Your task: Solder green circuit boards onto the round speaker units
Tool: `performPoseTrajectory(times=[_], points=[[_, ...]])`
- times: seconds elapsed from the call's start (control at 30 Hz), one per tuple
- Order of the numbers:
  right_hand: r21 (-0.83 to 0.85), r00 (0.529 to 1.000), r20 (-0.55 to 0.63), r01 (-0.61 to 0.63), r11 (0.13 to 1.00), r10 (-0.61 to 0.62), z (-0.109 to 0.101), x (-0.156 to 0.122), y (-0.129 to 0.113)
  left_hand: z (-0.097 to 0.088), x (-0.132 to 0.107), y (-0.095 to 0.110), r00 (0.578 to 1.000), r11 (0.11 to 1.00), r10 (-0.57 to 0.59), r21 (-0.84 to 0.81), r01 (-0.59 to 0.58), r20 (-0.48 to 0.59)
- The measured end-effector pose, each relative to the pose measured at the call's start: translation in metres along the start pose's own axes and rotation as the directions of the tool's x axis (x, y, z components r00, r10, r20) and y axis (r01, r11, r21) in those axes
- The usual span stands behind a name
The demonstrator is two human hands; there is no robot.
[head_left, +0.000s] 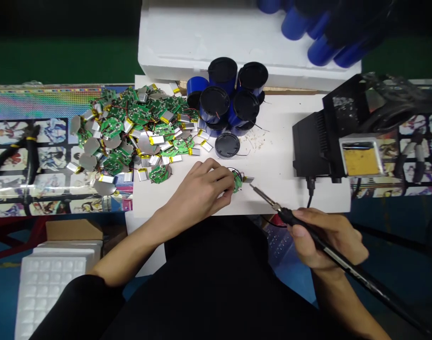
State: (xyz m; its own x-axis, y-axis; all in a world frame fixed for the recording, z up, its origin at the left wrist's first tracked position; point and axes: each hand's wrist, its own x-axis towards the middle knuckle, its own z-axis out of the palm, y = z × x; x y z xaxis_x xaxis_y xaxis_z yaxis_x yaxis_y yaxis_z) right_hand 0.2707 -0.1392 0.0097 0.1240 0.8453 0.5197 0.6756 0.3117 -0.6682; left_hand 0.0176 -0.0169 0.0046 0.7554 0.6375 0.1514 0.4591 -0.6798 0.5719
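Note:
My left hand (201, 191) has its fingers curled over a small green circuit board (238, 182) on the white work surface, gripping it by its left side. A silver battery (249, 180) sits at the board's right, and the fingers hide part of the board. In my right hand (331, 236) is a soldering iron (272, 203), held like a pen. Its tip points up and left, close by the battery; whether it touches cannot be made out. Just beyond my left hand lies a round black cap (227, 145) with a thin wire.
A heap of circuit boards with batteries (141, 125) covers the left. Several blue cylinders with black ends (221, 97) stand behind. At right are a black soldering station (311, 146) and a yellow sponge tray (360, 161). Pliers (32, 153) lie far left; a white foam block (201, 38) borders the back.

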Motion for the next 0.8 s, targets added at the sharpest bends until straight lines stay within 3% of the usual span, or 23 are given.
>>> performPoseTrajectory(times=[0.1, 0.27, 0.43, 0.67, 0.8], points=[[0.138, 0.975, -0.122, -0.167, 0.976, 0.184, 0.008, -0.005, 0.004, -0.001, 0.001, 0.0, 1.0, 1.0, 0.009, 0.005, -0.009, 0.004], [0.321, 0.928, -0.201, -0.241, 0.916, 0.315, 0.037, -0.008, 0.024, 0.001, -0.003, -0.003, 0.997, 0.997, 0.06, 0.041, -0.058, -0.039], [0.338, 0.907, -0.161, -0.32, 0.885, 0.389, 0.058, -0.01, 0.046, 0.012, -0.016, -0.005, 0.988, 0.999, -0.006, -0.041, 0.0, -0.155], [0.325, 0.92, 0.011, -0.373, 0.869, 0.391, 0.062, -0.014, 0.057, 0.037, -0.023, -0.006, 0.96, 0.947, -0.175, -0.304, 0.103, -0.219], [0.302, 0.91, 0.065, -0.41, 0.861, 0.41, 0.06, -0.015, 0.059, 0.018, -0.034, -0.011, 0.962, 0.909, -0.211, -0.397, 0.127, -0.175]])
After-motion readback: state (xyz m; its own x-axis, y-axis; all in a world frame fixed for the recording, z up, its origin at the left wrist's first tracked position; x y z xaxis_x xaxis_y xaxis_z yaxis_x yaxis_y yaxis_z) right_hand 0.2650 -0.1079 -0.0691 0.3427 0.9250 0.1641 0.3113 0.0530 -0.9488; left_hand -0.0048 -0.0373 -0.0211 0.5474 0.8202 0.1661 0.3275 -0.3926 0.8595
